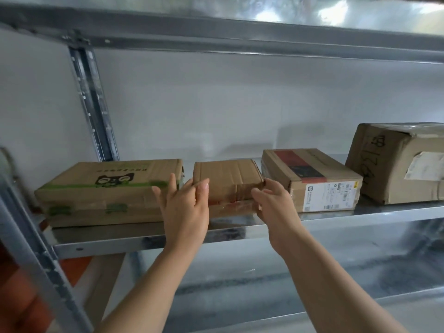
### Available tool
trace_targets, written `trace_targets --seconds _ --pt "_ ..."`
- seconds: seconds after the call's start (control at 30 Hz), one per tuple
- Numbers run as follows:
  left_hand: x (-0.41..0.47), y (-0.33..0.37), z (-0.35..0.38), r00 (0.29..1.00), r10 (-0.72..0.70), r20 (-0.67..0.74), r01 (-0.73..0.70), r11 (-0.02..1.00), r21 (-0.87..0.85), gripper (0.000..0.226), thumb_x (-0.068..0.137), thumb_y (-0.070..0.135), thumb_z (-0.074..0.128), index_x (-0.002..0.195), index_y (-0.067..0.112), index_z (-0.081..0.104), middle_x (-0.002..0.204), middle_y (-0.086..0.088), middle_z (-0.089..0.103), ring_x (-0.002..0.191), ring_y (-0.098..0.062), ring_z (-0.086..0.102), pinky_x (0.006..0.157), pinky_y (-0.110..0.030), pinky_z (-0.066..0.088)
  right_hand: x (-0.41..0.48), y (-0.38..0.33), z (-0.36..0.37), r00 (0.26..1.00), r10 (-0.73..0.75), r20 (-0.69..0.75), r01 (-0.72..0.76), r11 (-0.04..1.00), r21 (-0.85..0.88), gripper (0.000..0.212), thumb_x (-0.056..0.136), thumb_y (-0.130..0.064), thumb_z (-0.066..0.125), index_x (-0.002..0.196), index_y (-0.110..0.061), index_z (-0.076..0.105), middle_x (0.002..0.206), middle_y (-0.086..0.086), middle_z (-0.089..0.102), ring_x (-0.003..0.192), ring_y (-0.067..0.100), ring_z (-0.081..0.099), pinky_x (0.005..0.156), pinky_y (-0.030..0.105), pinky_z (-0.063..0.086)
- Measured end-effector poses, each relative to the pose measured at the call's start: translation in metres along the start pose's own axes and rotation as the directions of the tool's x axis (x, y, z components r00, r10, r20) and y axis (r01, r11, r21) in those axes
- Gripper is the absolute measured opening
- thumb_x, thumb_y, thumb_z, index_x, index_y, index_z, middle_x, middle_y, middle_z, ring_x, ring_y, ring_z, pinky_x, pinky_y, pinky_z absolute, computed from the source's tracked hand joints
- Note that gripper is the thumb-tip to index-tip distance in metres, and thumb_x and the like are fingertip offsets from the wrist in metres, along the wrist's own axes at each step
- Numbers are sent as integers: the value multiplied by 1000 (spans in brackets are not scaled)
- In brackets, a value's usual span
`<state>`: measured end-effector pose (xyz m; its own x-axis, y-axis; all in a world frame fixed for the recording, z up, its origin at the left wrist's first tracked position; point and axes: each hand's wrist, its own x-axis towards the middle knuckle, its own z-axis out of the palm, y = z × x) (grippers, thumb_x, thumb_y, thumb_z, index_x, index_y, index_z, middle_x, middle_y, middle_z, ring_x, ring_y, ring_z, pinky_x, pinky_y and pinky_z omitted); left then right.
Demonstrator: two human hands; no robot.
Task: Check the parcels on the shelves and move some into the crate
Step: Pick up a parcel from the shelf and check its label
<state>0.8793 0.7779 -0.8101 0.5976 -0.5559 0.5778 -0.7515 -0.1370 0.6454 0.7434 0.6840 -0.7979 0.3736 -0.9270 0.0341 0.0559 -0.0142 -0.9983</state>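
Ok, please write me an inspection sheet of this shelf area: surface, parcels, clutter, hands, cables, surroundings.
Surface: metal shelf, four parcels in a row on it.
Job's things: cat box at left, then small box, labelled box, and big box with handwriting at right; crate not in view.
Clutter: nothing seen.
Hands: left hand touches the small box's left front corner, fingers straight; right hand pinches its right front corner.
Cables: nothing seen.
Surroundings: white wall behind, upper shelf above, lower shelf below, post at left.
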Motion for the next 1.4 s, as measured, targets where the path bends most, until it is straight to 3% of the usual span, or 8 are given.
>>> trace_targets --seconds 0.13,0.23,0.37,0.5,0.73,1.13,1.3,1.4 --pt "6 9 -6 992 -69 -107 41 970 -241 66 93 63 23 108 23 73 98 17 67 134 -21 51 124 -58 16 5 -1 -2 999 22 -44 -19 997 77 29 100 -25 58 127 -13 56 113 7 70 98 19 69 88 36 55" --pt "12 17 -9 978 -158 -135 107 939 -327 53 97 54 36 121 20 68 108 18 64 117 -16 61 113 -52 38 5 -1 -2 997 -7 -80 14 996 87 44 91 -39 67 123 -10 60 116 12 70 103 25 70 93 43 58" --pt "18 27 -14 954 -271 -130 197 890 -412 36 108 27 44 140 20 58 135 4 61 123 -10 54 111 -38 42 0 -4 -4 986 -75 -147 92 990 107 49 72 -33 83 112 -10 65 109 11 73 102 27 71 94 49 59" --pt "23 33 -25 922 -383 -56 292 783 -550 39 105 6 46 137 22 63 108 15 67 101 -3 62 85 -17 45 -4 -10 -11 976 -126 -176 161 967 197 28 85 -12 81 107 -14 63 113 13 70 107 29 70 95 44 58" --pt "24 30 -40 946 -313 87 284 667 -689 41 97 3 59 129 27 69 125 10 71 118 -9 65 108 -37 48 -15 -27 -21 973 -186 -135 221 921 321 23 90 2 72 102 -14 61 105 8 72 87 10 72 89 29 55" --pt "32 35 -46 961 -88 262 259 616 -744 66 96 0 57 153 30 42 153 17 47 143 -8 41 121 -44 33 -17 -34 -42 968 -202 -146 240 914 327 19 88 -4 74 103 -14 65 91 0 75 89 14 70 96 37 54" --pt "37 41 -56 946 -83 315 302 580 -756 65 78 19 69 141 32 57 132 6 68 129 -13 58 116 -43 39 -20 -40 -49 965 -210 -156 251 911 328 19 88 -21 77 106 -18 73 85 -5 78 76 6 71 77 27 53" --pt "36 41 -54 934 -102 343 340 547 -765 53 78 26 71 131 27 65 118 1 75 117 -18 67 111 -44 44 -21 -41 -49 971 -174 -163 222 911 347 25 90 -22 75 114 -18 76 88 -4 78 84 11 70 86 33 56"
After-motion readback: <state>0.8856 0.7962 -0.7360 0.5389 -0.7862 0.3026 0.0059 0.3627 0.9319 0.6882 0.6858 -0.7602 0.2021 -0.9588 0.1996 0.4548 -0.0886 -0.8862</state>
